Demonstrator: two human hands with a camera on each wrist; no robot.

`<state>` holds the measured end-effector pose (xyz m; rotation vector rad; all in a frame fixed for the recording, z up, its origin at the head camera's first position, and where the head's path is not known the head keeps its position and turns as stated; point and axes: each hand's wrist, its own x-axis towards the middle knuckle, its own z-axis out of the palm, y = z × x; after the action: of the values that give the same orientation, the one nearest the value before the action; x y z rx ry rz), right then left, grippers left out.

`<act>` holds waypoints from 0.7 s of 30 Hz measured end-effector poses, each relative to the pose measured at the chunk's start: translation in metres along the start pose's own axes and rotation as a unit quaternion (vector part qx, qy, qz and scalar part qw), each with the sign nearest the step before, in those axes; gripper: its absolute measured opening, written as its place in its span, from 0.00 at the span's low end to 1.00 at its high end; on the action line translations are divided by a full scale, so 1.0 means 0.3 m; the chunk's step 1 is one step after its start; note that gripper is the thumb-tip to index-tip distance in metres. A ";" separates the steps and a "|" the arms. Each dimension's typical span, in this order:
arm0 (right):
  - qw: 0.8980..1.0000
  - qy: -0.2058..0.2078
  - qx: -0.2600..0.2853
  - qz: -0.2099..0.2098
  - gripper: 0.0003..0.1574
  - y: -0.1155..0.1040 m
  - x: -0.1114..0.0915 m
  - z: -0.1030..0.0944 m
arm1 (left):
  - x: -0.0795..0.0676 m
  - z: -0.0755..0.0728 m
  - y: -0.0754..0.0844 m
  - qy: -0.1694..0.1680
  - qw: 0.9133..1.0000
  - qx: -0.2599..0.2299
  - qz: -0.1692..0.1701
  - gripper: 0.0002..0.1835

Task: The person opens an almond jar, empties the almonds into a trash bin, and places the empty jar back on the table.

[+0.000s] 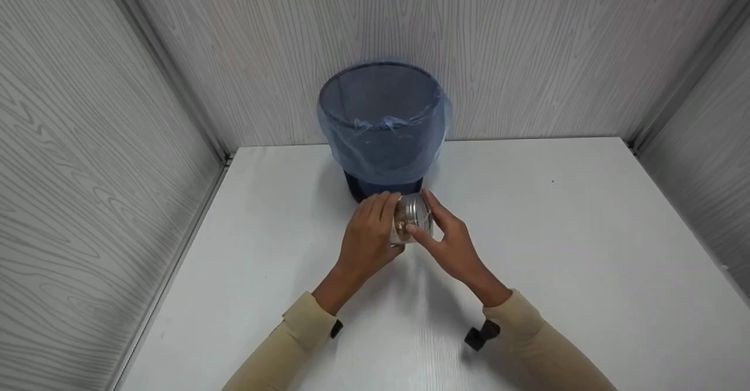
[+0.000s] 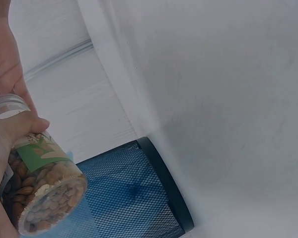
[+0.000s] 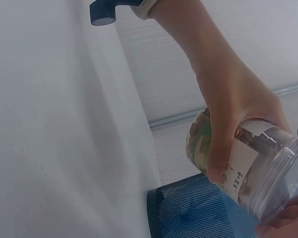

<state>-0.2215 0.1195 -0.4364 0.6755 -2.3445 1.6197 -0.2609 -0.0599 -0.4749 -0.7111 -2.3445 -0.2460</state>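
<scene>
A clear plastic jar of almonds [image 1: 402, 218] lies tilted between both hands, low over the table in front of the bin. My left hand [image 1: 368, 235] wraps round its body; in the left wrist view the almonds show through the jar's base [image 2: 54, 206], beside a green and white label [image 2: 37, 153]. The jar's clear lid end [image 3: 280, 178] faces right. Thumb and fingers of my right hand [image 1: 454, 241] grip that end from two sides. Part of the label is hidden under the left hand.
Behind the hands stands a dark mesh bin [image 1: 384, 187] lined with a translucent blue bag [image 1: 387, 153] folded over its rim. It stands on a white table [image 1: 545, 233], with wood-grain panels [image 1: 527, 45] at the back and sides. Small black devices [image 1: 477, 338] sit at both sleeves.
</scene>
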 end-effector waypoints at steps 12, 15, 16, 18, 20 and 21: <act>0.999 0.012 -0.008 -0.052 0.45 0.148 0.019 0.005 | 0.001 -0.002 0.000 0.003 1.000 -0.006 0.006 0.50; 0.998 0.013 -0.014 -0.063 0.45 0.149 0.020 0.003 | 0.000 0.000 0.001 0.002 1.000 -0.008 0.006 0.49; 0.998 0.013 -0.017 -0.067 0.45 0.144 0.020 0.002 | -0.001 0.001 0.001 0.002 1.000 -0.009 0.006 0.48; 0.997 0.012 -0.015 -0.077 0.46 0.125 0.019 -0.001 | -0.002 0.001 0.002 0.001 1.000 -0.010 0.006 0.48; 0.995 0.009 -0.008 -0.095 0.46 0.098 0.019 -0.005 | -0.002 0.001 0.003 0.000 1.000 -0.010 0.006 0.49; 0.994 0.006 -0.003 -0.105 0.46 0.082 0.019 -0.008 | -0.002 0.001 0.003 0.000 1.000 -0.010 0.006 0.49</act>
<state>-0.2385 0.1274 -0.4534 0.8756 -2.1842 1.5190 -0.2602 -0.0593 -0.4756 -0.7355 -2.3400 -0.2636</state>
